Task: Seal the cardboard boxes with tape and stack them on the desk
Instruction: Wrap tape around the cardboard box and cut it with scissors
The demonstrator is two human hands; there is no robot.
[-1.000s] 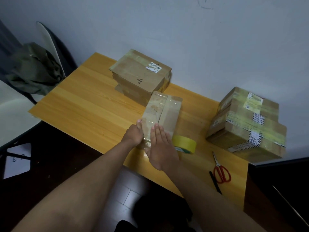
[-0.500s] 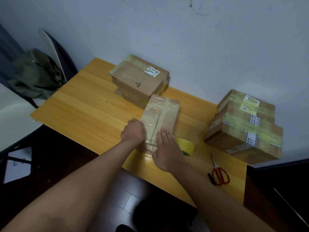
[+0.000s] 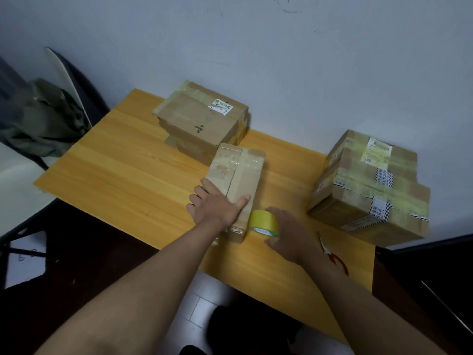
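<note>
Olive-green cloth (image 3: 41, 119) lies draped over a pale chair (image 3: 15, 185) at the far left, off the edge of the yellow wooden tabletop (image 3: 122, 175). Toward the back of the tabletop, near the wall, sits a stack of flat brown cardboard boxes (image 3: 202, 119), the top one bearing a white label and strips of yellowish tape. Just in front of that stack and touching it lies a long narrow cardboard box (image 3: 238, 180) wrapped in clear tape, its length running away from the person. The left hand (image 3: 217, 203) rests flat on the near end of this box, fingers straight and spread, thumb lying across the top. Just right of the box stands a yellow tape roll (image 3: 263, 222) on its edge, touching the box's side. The right hand (image 3: 289, 234) curls around the roll, fingers over its top and thumb below. Red-handled scissors (image 3: 335, 254) lie on the tabletop beside the right wrist, partly hidden by it. Further right, by the wall, stands a second stack of larger cardboard boxes (image 3: 371, 190), bound with yellow tape and striped white labels.
</note>
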